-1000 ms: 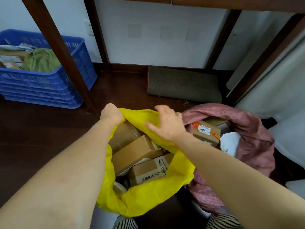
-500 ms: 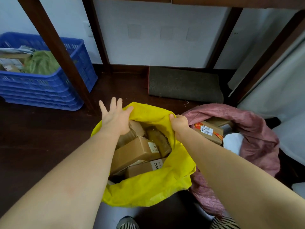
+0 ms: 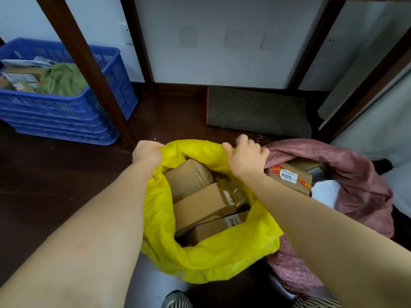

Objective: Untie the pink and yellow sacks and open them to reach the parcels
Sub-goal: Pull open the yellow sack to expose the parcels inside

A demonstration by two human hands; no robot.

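Observation:
The yellow sack (image 3: 206, 261) stands open on the dark floor in front of me, with several brown cardboard parcels (image 3: 203, 205) showing inside. My left hand (image 3: 146, 153) is closed on the far left of its rim. My right hand (image 3: 245, 157) grips the far right of the same rim. Right of it lies the pink sack (image 3: 360, 192), also open, with a taped parcel labelled 5006 (image 3: 289, 177) and a white packet (image 3: 323, 192) visible in its mouth.
A blue plastic crate (image 3: 64, 112) holding green cloth and papers sits at the far left behind a slanted wooden leg (image 3: 89, 70). A grey-green mat (image 3: 255, 112) lies against the white wall. White fabric hangs at the right edge. Striped shoes show at the bottom.
My left hand, spread open half a second ago, has closed on the yellow rim. My right hand shifted along the rim, and the sack's mouth is pulled wider.

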